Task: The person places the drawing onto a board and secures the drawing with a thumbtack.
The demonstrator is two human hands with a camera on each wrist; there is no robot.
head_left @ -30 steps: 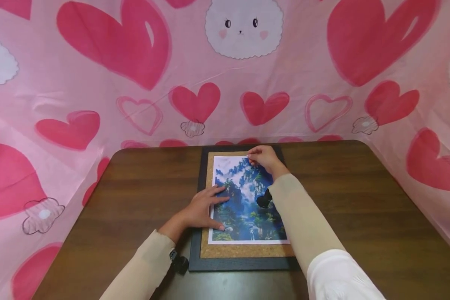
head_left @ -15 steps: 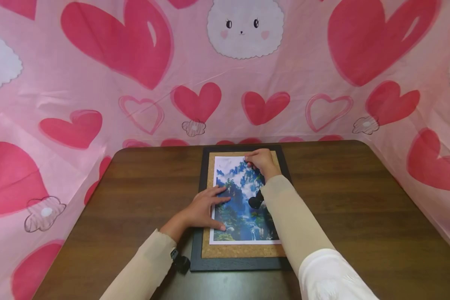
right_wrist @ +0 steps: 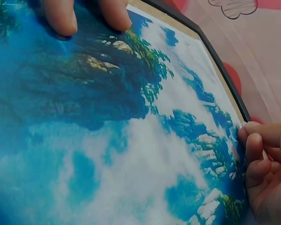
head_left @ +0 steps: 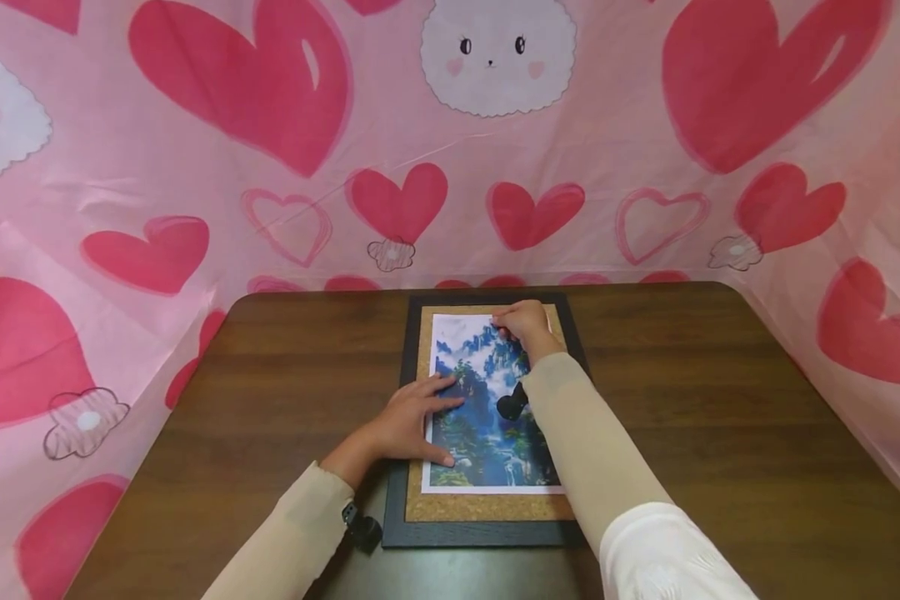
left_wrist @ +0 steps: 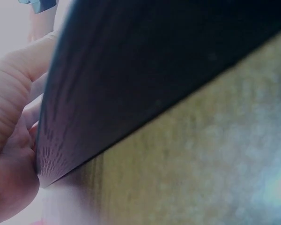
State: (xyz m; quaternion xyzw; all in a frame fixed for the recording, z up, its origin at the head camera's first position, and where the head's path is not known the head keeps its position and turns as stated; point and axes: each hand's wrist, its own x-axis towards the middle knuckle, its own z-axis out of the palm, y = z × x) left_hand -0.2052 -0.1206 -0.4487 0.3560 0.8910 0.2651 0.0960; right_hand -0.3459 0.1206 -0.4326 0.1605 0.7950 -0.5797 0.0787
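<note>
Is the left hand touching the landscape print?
Touching: in the right wrist view, two fingers of the left hand rest on the landscape print.

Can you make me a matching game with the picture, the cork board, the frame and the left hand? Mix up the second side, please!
1. picture
2. cork board
3. frame
4. left hand

A. dark border around the cork
B. spread out over the picture's left edge
C. mostly blue, with a white margin
D. brown and speckled, underneath the picture

Right pairs: 1-C, 2-D, 3-A, 4-B
</note>
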